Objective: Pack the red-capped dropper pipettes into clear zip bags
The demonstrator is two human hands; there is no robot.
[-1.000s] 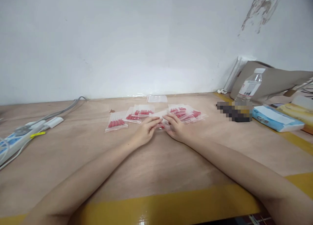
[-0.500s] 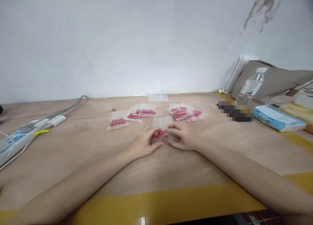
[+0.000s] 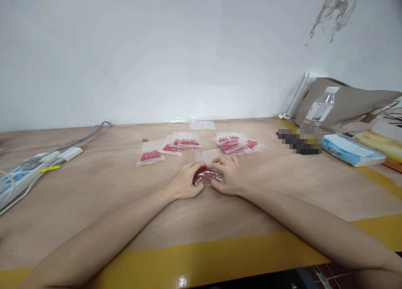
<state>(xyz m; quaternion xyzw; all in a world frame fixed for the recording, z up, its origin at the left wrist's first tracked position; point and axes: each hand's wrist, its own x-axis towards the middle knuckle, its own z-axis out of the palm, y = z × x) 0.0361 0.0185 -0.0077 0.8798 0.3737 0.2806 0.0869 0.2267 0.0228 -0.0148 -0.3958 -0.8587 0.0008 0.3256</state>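
Observation:
Between my two hands, just above the table's middle, is a clear plastic bag (image 3: 207,176) with small red pieces inside, its plastic bunched and shiny. My left hand (image 3: 190,180) grips its left side, fingers curled behind and thumb in front. On the right side my right hand (image 3: 228,175) holds it the same way. Behind the fingers a flat, whitish part of a bag (image 3: 207,156) lies on the table. Farther back on the left are several flat bags of red pieces (image 3: 150,156). More such bags (image 3: 230,144) overlap in a pile on the right.
A whitish plastic bag (image 3: 202,125) lies by the wall. To the left are a power strip (image 3: 21,174) and cables. A water bottle (image 3: 318,111), a blue tissue pack (image 3: 351,150), a blurred dark object (image 3: 298,142) and a grey-brown bag (image 3: 348,104) stand or lie at right.
My hands have drawn closer together and closed on the bag, which now looks bent and bunched where it lay flatter before. The view has shifted slightly.

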